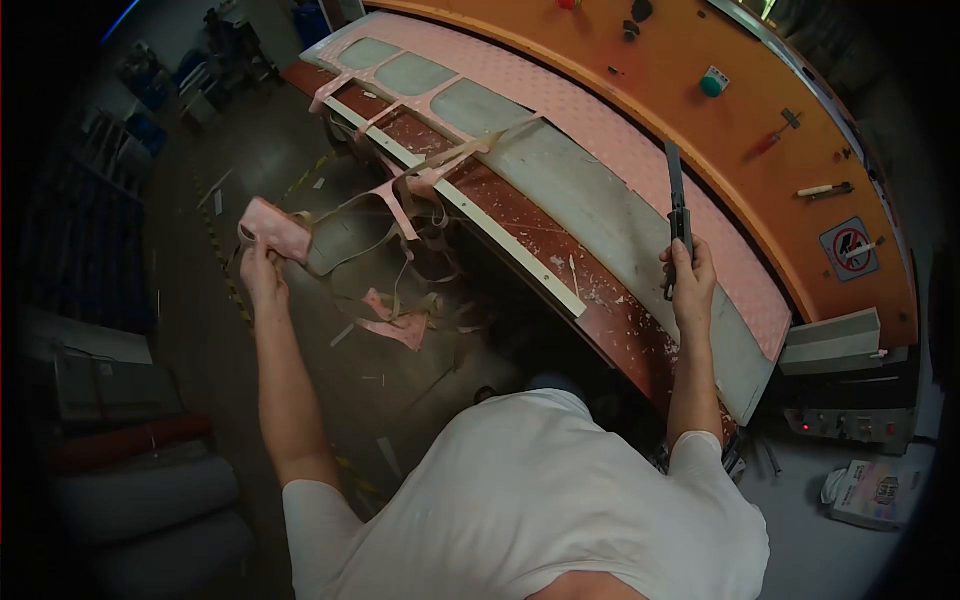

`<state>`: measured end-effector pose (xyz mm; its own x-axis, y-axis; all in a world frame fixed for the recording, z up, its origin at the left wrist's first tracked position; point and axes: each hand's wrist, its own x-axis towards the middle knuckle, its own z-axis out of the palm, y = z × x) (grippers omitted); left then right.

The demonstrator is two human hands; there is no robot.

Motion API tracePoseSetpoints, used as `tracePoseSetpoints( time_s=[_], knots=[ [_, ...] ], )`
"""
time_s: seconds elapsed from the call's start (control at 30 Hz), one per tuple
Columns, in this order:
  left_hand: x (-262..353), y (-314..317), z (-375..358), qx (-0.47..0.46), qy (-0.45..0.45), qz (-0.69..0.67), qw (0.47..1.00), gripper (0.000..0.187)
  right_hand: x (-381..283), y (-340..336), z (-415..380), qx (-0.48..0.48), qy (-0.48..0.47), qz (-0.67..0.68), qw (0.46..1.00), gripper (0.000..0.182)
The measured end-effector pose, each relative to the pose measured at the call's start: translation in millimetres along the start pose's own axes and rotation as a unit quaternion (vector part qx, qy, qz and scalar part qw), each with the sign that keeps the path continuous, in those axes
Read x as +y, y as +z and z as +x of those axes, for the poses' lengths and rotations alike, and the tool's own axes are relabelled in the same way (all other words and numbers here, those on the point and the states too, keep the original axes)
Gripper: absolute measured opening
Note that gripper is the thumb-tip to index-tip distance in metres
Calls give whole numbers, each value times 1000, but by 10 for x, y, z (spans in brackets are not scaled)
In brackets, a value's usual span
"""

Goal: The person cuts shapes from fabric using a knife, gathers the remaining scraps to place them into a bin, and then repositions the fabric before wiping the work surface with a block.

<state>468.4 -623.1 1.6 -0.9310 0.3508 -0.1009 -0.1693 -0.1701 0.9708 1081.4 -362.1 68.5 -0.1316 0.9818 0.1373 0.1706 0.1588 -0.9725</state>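
My left hand is closed on a pink sheet piece, held up out to the left, beyond the bench edge. Thin strips of pink and tan offcut trail between it and the bench. More tangled offcut dangles below the edge. Over the bench, my right hand grips a long dark grey tool with a narrow straight upper part; its exact kind I cannot make out. Beneath it lies a pink patterned sheet with rounded cut-outs showing the grey surface.
A pale rail runs along the reddish-brown bench edge, strewn with white shavings. An orange panel behind carries hanging tools and a sign. At right are a control box and a package. Rolls lie at lower left.
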Motion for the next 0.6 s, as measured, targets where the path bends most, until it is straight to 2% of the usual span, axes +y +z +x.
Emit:
tracePoseSetpoints(
  time_s=[0.03, 0.1, 0.13, 0.2, 0.27, 0.33, 0.37, 0.4, 0.5, 0.6],
  knots=[
    [-118, -52, 88, 35, -63, 102, 992, 22, -47, 48, -13, -10, -4, -2, 1000, 29],
    [-212, 173, 229, 101, 54, 229, 967, 28, -151, 155, -39, -24, -9, -8, 1000, 29],
    [-296, 481, 199, 126, 179, 250, 943, 29, -193, 220, -29, -25, -6, -14, 1000, 30],
    [-310, 1183, -156, 43, 313, 270, 910, 28, -270, 371, 59, -36, 0, -31, 999, 31],
    [-181, 1931, -501, -167, 344, 277, 882, 24, -301, 550, 232, -56, 2, -31, 998, 32],
    [-183, 2588, -800, -277, 390, 298, 826, 28, -282, 755, 420, -70, 5, -27, 997, 32],
    [-258, 2855, -846, -304, 425, 312, 793, 33, -269, 849, 530, -74, 7, -26, 997, 32],
    [-356, 3104, -852, -330, 402, 321, 792, 36, -263, 927, 626, -77, 12, -26, 997, 32],
    [-540, 3641, -816, -338, 421, 408, 737, 35, -296, 1179, 908, -66, 34, -99, 992, 32],
    [-610, 3927, -674, -372, 435, 493, 655, 31, -205, 1403, 1222, -73, 31, -215, 973, 33]
  ],
)
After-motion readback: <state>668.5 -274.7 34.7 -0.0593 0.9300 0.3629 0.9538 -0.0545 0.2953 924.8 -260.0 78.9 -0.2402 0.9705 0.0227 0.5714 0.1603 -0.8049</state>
